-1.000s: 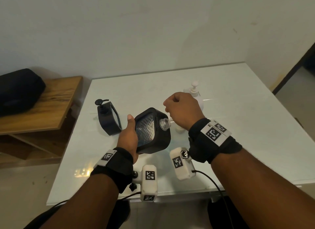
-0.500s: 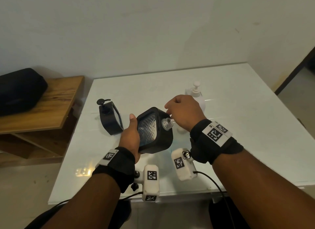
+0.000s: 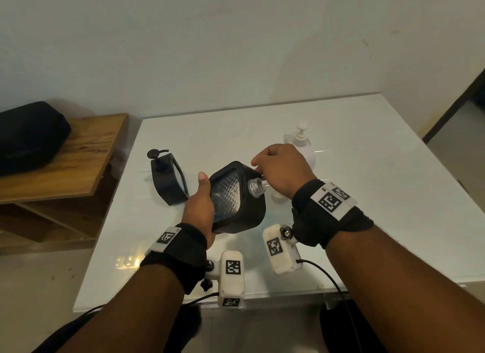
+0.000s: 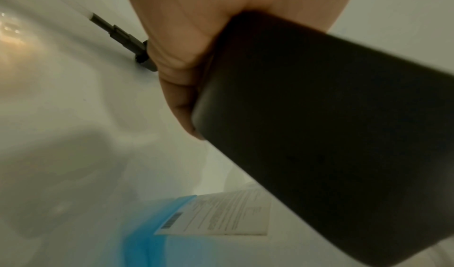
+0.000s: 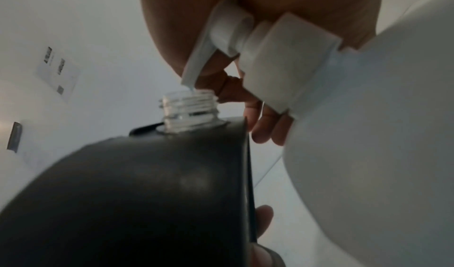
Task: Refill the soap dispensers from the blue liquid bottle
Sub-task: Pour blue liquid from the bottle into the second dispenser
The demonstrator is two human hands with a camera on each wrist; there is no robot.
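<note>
Black square dispenser [image 3: 237, 197], clear threaded neck; left hand [image 3: 199, 208] grips.

A plain pale wall [image 3: 236, 42], lightly scuffed near its right side, rises behind a glossy white counter [image 3: 367, 148] whose far edge meets it. To the left of the counter stands a lower wooden shelf unit [image 3: 78, 163] with a black bag [image 3: 29, 134] lying on top. A dark strip [image 3: 456, 100] runs diagonally at far right. Light-coloured floor [image 3: 39, 279] shows below the shelf; a warm light reflection [image 3: 127, 262] glints on the counter's near left corner.
</note>
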